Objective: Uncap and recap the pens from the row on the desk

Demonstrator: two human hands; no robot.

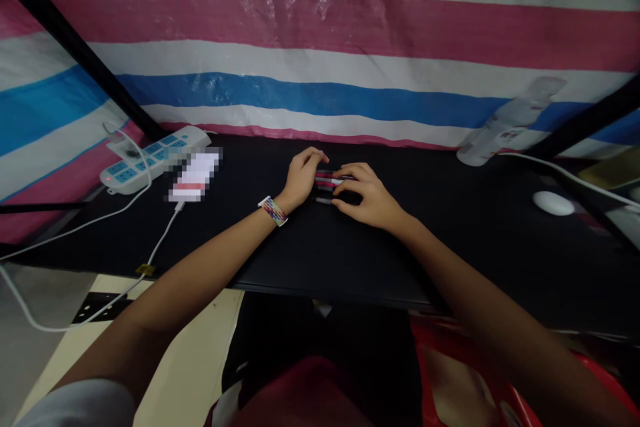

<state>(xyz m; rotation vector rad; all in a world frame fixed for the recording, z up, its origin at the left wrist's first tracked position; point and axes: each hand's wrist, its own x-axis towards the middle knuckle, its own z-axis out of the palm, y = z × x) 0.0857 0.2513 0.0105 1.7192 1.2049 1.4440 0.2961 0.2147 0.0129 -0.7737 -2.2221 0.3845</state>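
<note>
Black tabletop [320, 253], pens [325, 181] touching right hand [371, 200]

Dim overall, darkest toward the bottom. Lit from out of frame, with crinkly glare on the plastic sheet [320, 17], mostly upper middle. Near-black on the bench [470, 207], little texture. Blocky pixelation over the phone [196, 173]. Soft at the pens [326, 181]. Wide-angle stretch toward the edges, dark top-right corner.
</note>
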